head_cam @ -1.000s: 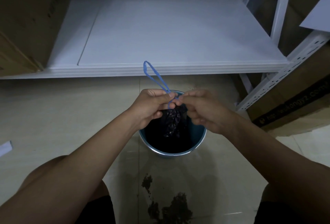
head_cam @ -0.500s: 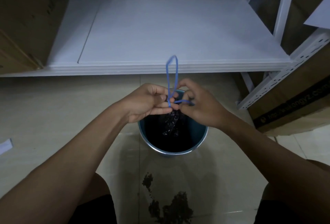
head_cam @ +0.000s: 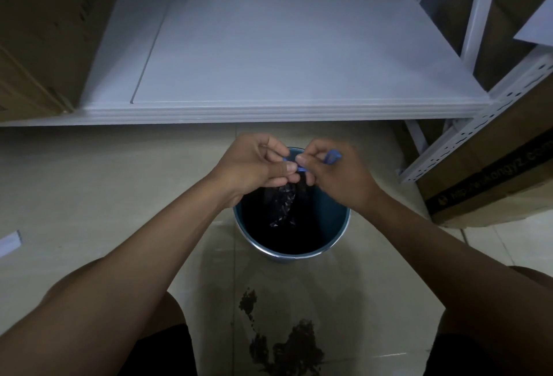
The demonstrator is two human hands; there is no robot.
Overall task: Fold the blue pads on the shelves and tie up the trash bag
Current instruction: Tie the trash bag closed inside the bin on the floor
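A black trash bag (head_cam: 282, 205) hangs gathered at its neck inside a round blue bin (head_cam: 335, 220) on the floor. Its blue drawstring (head_cam: 332, 156) runs between both hands just above the bin. My left hand (head_cam: 254, 166) pinches one end of the drawstring beside the bag's neck. My right hand (head_cam: 335, 175) pinches the other part, and a short blue bit sticks out past its knuckles. The white shelf (head_cam: 269, 55) behind the bin shows no blue pads.
Cardboard boxes stand on the shelf at the left (head_cam: 45, 34) and on the floor at the right (head_cam: 490, 178). A white slotted shelf post (head_cam: 478, 124) slants at the right. A dark stain (head_cam: 287, 342) marks the tiles in front of the bin.
The tall blue loop that stood up above my hands has been pulled down. The drawstring is now short and taut between my fingers, with both hands lower and close together.
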